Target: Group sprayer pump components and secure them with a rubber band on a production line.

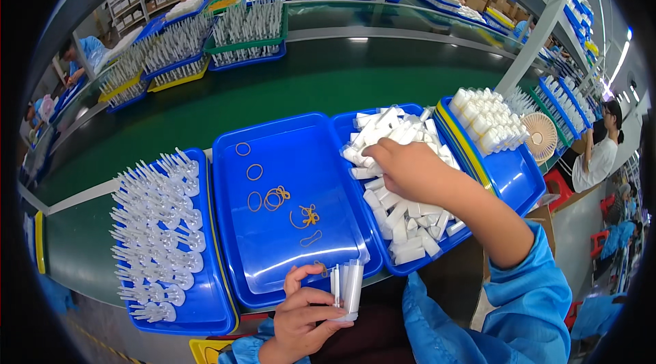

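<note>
My left hand (304,316) is in front of the middle tray, closed round a small bundle of clear and white plastic tubes (351,289) standing roughly upright. My right hand (413,169) reaches over the right tray, its fingers bent down into a heap of white wrapped plastic pieces (406,220). What its fingertips pinch, if anything, is hidden. Between the hands and the far belt lies the middle blue tray (229,241), holding several tan rubber bands (276,197) and a clear plastic sheet.
At the left a blue tray (212,306) carries rows of clear stemmed plastic parts (160,234). White bundled pieces (486,118) fill a stacked tray at the right, beside a round beige fan (540,137). Behind runs a green belt (328,77); co-workers sit beyond it.
</note>
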Demonstrator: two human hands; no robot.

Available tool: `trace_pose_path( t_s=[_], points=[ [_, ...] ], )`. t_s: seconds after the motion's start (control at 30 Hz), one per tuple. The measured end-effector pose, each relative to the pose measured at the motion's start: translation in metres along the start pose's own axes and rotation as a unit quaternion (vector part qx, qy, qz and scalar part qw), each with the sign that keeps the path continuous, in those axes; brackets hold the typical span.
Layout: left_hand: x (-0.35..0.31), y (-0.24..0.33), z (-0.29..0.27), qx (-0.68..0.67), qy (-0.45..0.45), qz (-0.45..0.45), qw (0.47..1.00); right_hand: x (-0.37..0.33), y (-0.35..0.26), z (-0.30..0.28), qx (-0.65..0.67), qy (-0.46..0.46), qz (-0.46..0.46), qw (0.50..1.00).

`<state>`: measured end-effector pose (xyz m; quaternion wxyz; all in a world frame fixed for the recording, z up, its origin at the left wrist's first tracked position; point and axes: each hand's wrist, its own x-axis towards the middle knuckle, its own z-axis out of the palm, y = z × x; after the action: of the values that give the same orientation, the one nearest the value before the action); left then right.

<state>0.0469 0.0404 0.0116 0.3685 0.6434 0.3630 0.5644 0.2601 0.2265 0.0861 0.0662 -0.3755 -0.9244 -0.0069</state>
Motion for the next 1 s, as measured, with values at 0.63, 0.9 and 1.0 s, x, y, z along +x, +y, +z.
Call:
trace_pose_path(
  t_s=[0.63, 0.9, 1.0],
  points=[
    [0.001, -0.001, 0.015, 0.079, -0.060, 0.082, 0.992, -0.073, -0.065, 0.024, 0.879, -0.034, 0.160, 0.448],
    [0.000, -0.001, 0.014, 0.154, -0.107, 0.072, 0.980, -0.086, -0.064, 0.002, 0.580, -0.002, 0.091, 0.809],
    [-0.003, -0.001, 0.017, 0.143, -0.085, 0.110, 0.980, -0.092, -0.065, 0.002, 0.765, -0.048, 0.161, 0.622]
  ],
)
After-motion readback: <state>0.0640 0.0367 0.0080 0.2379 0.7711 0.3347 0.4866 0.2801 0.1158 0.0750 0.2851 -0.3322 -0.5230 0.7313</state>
